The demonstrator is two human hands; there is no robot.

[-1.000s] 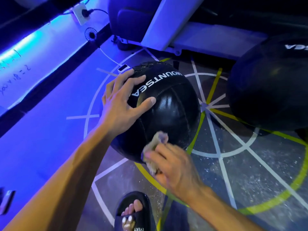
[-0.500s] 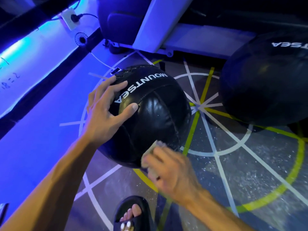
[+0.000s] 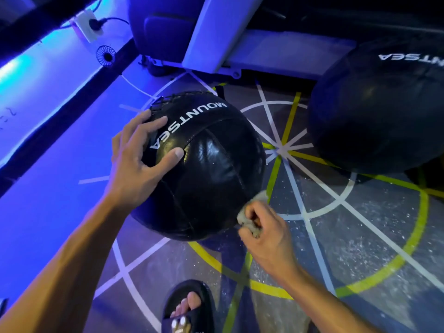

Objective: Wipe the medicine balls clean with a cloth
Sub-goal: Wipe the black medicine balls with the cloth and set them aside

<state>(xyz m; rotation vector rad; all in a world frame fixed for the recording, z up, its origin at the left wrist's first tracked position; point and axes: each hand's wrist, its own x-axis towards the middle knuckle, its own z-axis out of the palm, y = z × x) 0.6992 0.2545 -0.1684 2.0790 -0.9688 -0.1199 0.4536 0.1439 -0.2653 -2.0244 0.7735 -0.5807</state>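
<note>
- Head view: my left hand [image 3: 138, 162] lies flat on the near ball [image 3: 206, 169], steadying it on the floor [image 3: 360, 236].
- My right hand [image 3: 262, 227] grips the cloth [image 3: 249, 221], wiping the low side.
- Next, I think, turn the ball to reach unwiped parts.

Bare forearms, no sleeves visible; black open-toe slide sandal [image 3: 187, 311] with pale strap lettering on foot.

Floor [image 3: 360, 236]: dark grey, speckled white, marked with white and yellow-green lines radiating from a centre, crossed by white and yellow-green arcs. Left part of floor washed in blue-violet light. Wall [image 3: 36, 75] at upper left, glowing bright blue, with a dark baseboard. Wall socket [image 3: 86, 26] with a black plug and cable. Small round fan [image 3: 106, 56] just below it. Pale machine frame [image 3: 211, 32] at top centre.
</note>
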